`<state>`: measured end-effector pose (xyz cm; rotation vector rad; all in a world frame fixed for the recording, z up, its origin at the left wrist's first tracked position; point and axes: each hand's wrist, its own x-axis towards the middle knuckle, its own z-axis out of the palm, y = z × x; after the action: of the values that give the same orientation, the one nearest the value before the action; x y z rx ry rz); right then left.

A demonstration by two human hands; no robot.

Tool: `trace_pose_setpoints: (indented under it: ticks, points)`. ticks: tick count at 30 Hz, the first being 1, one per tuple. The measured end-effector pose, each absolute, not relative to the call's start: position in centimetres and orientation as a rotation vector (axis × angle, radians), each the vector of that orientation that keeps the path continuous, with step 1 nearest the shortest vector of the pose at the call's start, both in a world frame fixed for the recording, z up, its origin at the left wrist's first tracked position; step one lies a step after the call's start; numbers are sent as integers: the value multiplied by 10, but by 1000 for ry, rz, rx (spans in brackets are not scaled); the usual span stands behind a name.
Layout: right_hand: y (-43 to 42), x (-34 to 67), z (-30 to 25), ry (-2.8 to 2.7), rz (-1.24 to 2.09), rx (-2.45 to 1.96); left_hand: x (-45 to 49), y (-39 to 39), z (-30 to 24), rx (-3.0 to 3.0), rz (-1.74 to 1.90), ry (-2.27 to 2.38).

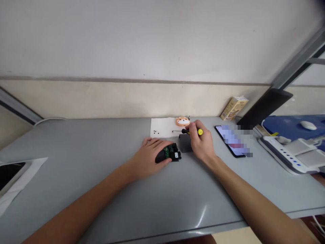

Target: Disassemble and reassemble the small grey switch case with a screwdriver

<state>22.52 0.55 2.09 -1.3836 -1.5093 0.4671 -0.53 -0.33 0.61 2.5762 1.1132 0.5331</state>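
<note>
My left hand (149, 157) is closed around a black electronic device (175, 155) with exposed green circuit board, holding it on the desk. In my right hand (203, 140) is a small screwdriver (185, 131) with a black and yellow handle, gripped between thumb and fingers. Its shaft points left over a white sheet of paper (165, 123); whether a screw sits on the tip is too small to tell. Several tiny dark screws (155, 132) lie on the paper's left part. A dark flat cover (185, 144) rests between my hands, partly hidden by the right one.
An orange animal-faced item (182, 121) sits on the paper near the wall. To the right are a phone (232, 140), a small carton (233, 107), a black upright object (265, 108) and a white power strip (286, 156) with plugs. A tablet-like device (12, 176) lies far left.
</note>
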Motion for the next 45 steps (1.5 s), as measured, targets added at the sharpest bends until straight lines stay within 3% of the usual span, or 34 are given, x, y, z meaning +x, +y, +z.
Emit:
trace_pose_setpoints:
  ticks: [27,39,45]
  points:
    - [10,229,18,-1437,527,-1341,-5,-3,9,2543,526,1117]
    - [19,223,20,-913,1014,-1235,-3,-4,9,2500,552,1172]
    - [24,235,25,-812,1061,-1294,-2,-5,12,2475,534,1187]
